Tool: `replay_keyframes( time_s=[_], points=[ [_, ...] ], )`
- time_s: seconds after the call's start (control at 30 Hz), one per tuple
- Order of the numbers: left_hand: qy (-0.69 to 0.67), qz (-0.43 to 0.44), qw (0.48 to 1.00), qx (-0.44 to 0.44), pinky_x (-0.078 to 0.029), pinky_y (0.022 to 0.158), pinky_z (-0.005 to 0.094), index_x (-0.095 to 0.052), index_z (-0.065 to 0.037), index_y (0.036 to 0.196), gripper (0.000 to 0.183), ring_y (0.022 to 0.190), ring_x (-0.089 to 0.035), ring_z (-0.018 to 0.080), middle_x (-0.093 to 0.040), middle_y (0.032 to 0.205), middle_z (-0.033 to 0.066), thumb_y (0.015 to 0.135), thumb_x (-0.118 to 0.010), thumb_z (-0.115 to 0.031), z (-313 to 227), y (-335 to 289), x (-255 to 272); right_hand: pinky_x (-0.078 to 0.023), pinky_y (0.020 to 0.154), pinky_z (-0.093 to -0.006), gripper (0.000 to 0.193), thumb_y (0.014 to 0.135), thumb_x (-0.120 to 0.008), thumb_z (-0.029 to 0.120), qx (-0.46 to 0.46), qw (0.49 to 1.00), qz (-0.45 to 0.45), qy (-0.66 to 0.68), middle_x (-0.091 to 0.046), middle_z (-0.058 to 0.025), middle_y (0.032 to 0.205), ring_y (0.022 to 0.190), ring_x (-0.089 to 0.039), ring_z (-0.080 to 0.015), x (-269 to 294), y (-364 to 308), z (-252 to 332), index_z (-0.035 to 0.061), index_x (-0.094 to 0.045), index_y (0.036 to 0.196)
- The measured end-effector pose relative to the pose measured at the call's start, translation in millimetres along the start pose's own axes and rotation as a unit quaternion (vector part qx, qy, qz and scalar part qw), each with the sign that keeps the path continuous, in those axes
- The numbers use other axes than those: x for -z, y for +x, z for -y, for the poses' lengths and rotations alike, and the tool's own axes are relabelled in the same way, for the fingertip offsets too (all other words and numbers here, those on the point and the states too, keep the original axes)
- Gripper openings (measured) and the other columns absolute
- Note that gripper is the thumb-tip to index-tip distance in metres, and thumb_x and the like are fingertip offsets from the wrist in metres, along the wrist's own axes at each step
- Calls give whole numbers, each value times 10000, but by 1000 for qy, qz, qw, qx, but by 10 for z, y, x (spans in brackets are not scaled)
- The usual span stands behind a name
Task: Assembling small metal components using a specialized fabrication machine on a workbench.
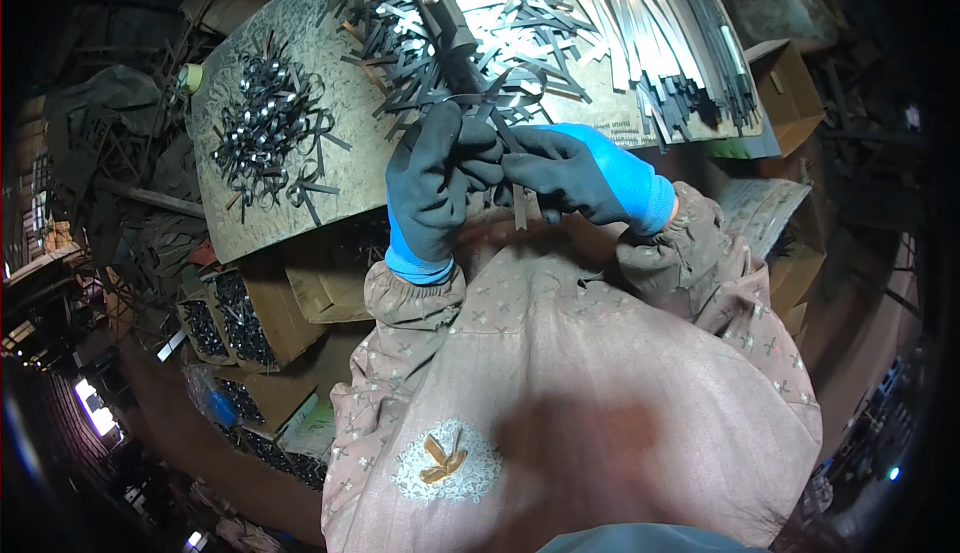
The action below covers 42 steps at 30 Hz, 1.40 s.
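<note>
Both my hands wear blue gloves with dark grey coated palms and fingers. My left hand point(432, 188) is closed, its fingers bent around the near side of a thin looped metal strip point(519, 208). My right hand point(575, 175) pinches the same strip between thumb and fingers; one end hangs below the fingertips. The strip's curved loop shows just above the hands, at the near end of a dark metal bar fixture point(440, 18). Part of the strip is hidden by the gloves.
A worn worktable point(350, 193) holds a pile of curled metal loops point(265, 123) at left, scattered short strips point(540, 28) around the bar, and long straight strips point(650, 33) at right. Cardboard boxes point(290, 308) of metal parts stand below left; another box point(785, 98) stands right.
</note>
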<state>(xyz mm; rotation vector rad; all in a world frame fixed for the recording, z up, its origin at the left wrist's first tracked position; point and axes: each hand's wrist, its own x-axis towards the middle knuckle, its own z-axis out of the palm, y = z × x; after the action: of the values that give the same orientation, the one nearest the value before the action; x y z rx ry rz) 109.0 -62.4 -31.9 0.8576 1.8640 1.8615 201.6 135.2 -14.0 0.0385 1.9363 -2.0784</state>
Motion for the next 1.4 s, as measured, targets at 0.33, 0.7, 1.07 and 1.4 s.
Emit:
replay_keyframes(
  time_s=[0.33, 0.7, 1.07, 1.4],
  points=[
    [67, 6, 998, 7, -561, 659, 256, -567, 1, 1272, 455, 758, -704, 161, -694, 968, 119, 853, -411, 87, -6, 127, 93, -452, 551, -228, 510, 979, -636, 305, -111, 989, -13, 99, -618, -12, 858, 619, -529, -57, -15, 121, 222, 36, -534, 1400],
    [77, -43, 996, -2, -521, 631, 246, -609, 29, 1086, 199, 733, -657, 108, -676, 933, 105, 909, -578, -57, -177, 464, 103, -531, 617, -235, 453, 965, -632, 191, 13, 1000, -13, -5, -678, -37, 970, 744, -640, -75, 136, 396, 309, 95, -552, 1400],
    [47, -66, 996, -25, -525, 649, 234, -569, 35, 1260, 354, 761, -645, 127, -640, 1000, 111, 932, -596, -92, -122, 671, 168, -576, 736, -240, 398, 982, -613, 180, 246, 959, -8, -144, -689, -61, 1086, 910, -661, -80, 261, 638, 212, 14, -578, 1342],
    [-185, -67, 979, 60, -531, 678, 240, -568, 37, 1259, 296, 855, -653, 147, -630, 1080, 114, 982, -474, -9, -218, 853, 224, -445, 1045, -309, 544, 876, -571, 115, -44, 991, 37, 123, -516, -147, 1419, 1226, -555, -203, 241, 671, 578, 58, -546, 1416]
  ],
)
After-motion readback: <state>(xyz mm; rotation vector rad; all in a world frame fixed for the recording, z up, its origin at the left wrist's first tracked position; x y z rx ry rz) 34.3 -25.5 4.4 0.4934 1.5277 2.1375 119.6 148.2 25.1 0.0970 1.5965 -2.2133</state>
